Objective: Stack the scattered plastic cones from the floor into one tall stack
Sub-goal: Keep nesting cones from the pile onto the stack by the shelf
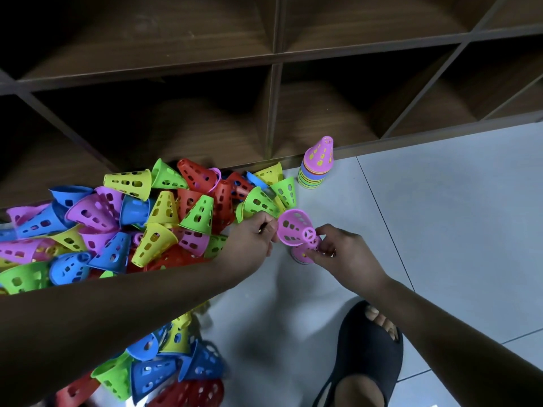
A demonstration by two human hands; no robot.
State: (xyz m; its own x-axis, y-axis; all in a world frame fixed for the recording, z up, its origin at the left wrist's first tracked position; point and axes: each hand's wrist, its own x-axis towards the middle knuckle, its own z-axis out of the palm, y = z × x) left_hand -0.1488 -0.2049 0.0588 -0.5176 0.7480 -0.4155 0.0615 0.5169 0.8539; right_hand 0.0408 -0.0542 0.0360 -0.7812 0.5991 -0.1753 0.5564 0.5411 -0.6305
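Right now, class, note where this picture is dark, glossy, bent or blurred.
In the head view the shelf lies in deep shadow, the floor shows a soft sheen, shelf edges bow from wide-angle distortion, and the bottom cones are blurred.

Both forearms are extended. A cone [293,226] is pinched by the left hand [254,235], a stack [301,255] by the right hand [343,254].

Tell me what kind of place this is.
Most likely an indoor playroom or a sports-gear storeroom: there is a pale tiled floor, wooden cubby shelves standing on it, and a heap of coloured plastic cones beside a short stack.
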